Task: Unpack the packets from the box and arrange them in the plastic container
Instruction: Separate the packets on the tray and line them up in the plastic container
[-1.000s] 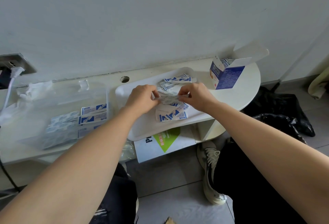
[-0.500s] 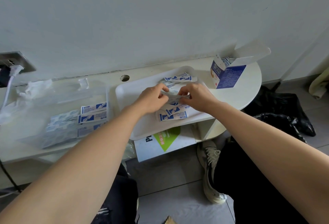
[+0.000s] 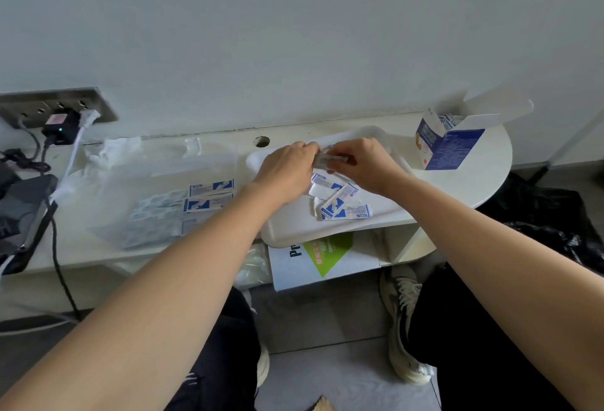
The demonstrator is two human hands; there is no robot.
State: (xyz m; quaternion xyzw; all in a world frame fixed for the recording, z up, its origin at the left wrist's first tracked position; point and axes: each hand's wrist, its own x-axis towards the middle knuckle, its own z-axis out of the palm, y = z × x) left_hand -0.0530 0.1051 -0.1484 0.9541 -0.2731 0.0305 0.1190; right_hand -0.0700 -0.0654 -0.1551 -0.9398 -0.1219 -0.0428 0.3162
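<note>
My left hand (image 3: 287,167) and my right hand (image 3: 366,163) meet over the white tray (image 3: 294,227), both pinching a small bunch of packets (image 3: 327,159) between them. Several blue-and-white packets (image 3: 340,203) lie loose on the tray below the hands. The open blue-and-white box (image 3: 447,145) stands upright at the right end of the table with more packets showing in its mouth. To the left lies the clear plastic container (image 3: 157,188), with a few packets (image 3: 209,196) inside it.
A wall socket with plugs and cables (image 3: 62,123) sits at the far left beside a dark device (image 3: 19,214). Crumpled clear wrap (image 3: 111,149) lies behind the container. A white-and-green carton (image 3: 323,257) stands under the table's edge. Black bags (image 3: 555,224) lie on the floor right.
Both hands have lifted slightly toward the tray's far side with the packets held between them. My head has turned left, bringing the socket and cables into view.
</note>
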